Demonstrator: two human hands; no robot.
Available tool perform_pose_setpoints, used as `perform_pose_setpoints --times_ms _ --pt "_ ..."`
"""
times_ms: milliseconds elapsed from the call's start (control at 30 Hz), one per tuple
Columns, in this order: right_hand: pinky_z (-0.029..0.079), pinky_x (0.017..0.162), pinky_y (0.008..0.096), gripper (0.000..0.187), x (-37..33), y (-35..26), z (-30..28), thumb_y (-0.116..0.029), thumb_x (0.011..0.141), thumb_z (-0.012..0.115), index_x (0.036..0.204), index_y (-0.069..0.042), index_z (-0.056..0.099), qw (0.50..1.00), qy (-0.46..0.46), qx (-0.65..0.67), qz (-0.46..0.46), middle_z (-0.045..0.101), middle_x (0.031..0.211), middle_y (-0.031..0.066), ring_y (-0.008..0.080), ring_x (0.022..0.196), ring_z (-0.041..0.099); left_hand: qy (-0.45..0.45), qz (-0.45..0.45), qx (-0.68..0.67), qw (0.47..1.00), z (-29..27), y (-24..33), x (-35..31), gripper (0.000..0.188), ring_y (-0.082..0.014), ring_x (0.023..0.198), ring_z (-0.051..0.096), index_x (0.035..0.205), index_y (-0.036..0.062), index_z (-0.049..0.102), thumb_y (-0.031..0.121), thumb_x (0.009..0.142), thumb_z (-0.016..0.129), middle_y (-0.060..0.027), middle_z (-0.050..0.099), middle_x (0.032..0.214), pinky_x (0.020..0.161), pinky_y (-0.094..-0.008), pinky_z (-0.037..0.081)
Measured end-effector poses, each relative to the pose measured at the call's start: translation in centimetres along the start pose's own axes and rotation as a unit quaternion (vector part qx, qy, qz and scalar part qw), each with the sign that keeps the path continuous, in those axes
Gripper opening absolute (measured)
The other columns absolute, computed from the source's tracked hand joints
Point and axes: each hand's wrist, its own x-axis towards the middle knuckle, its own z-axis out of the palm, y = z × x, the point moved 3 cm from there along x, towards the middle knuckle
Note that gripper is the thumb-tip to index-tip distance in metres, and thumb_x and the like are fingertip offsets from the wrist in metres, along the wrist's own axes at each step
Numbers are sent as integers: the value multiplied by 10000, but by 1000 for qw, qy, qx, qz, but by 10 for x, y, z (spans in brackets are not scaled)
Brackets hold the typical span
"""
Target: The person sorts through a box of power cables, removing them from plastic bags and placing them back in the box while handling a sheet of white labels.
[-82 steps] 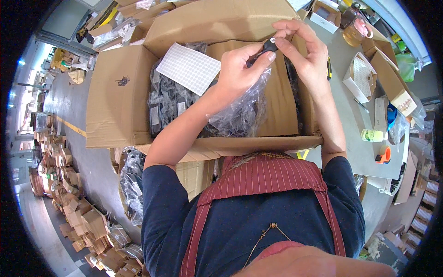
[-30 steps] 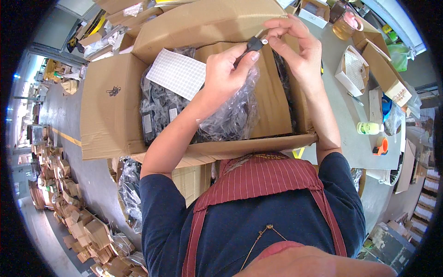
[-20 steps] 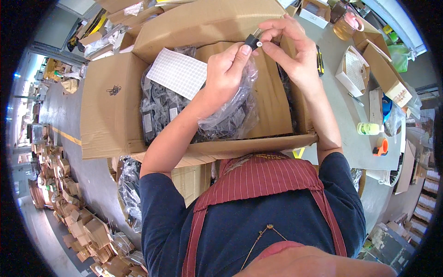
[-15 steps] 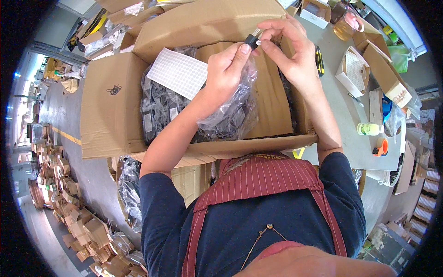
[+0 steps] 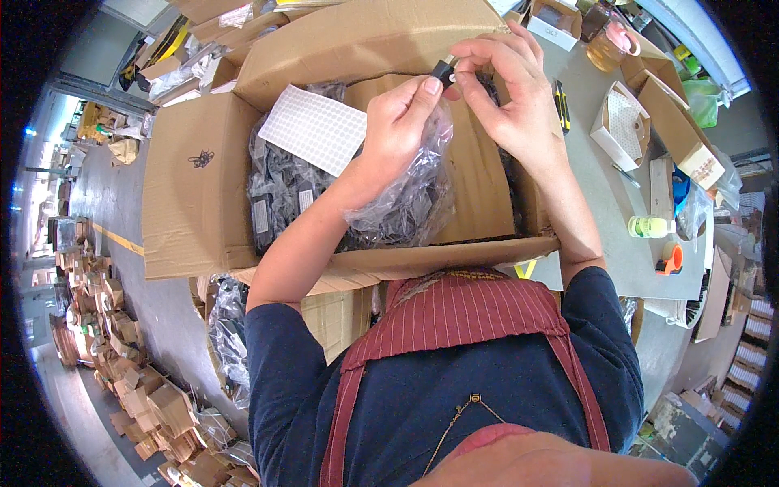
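My left hand (image 5: 396, 120) pinches a small black power plug (image 5: 442, 71) between thumb and fingers, its metal prongs pointing up and away. At the plug's right side, the thumb and index finger of my right hand (image 5: 515, 105) come together by a small round white sticker (image 5: 453, 78); whether they grip it or press it on, I cannot tell. Below my left hand hangs a clear plastic bag (image 5: 406, 207). A white sheet of round stickers (image 5: 312, 128) lies on bagged black items (image 5: 272, 187) inside the open cardboard box (image 5: 191, 183).
On the grey table (image 5: 600, 207) to the right are a yellow-black cutter (image 5: 561, 105), a small white box (image 5: 621, 122), a bottle with a yellow-green label (image 5: 649, 227) and an orange tape roll (image 5: 669, 258). Many cartons (image 5: 154, 406) are piled on the floor at left.
My right hand has shifted slightly, its thumb and index finger now closer to the white sticker on the plug. My left hand keeps hold of the plug almost in place.
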Motion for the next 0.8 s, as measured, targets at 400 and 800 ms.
perform_pose_setpoints --times_ms 400,800 --pt "312 1132 506 291 1 -6 -1 -60 813 686 1103 -89 678 997 -6 -64 -49 677 868 0 215 1069 613 -4 -1 -40 999 1 1 -1 354 -73 596 510 1019 -49 672 259 1056 502 12 543 650 576 -261 458" --pt "309 1120 499 301 -2 -6 14 -68 767 713 1061 -126 689 987 41 -137 -69 651 851 -32 182 1012 602 24 11 -37 999 0 -11 2 325 -54 578 458 1005 -25 693 257 1040 535 34 520 625 534 -246 376"
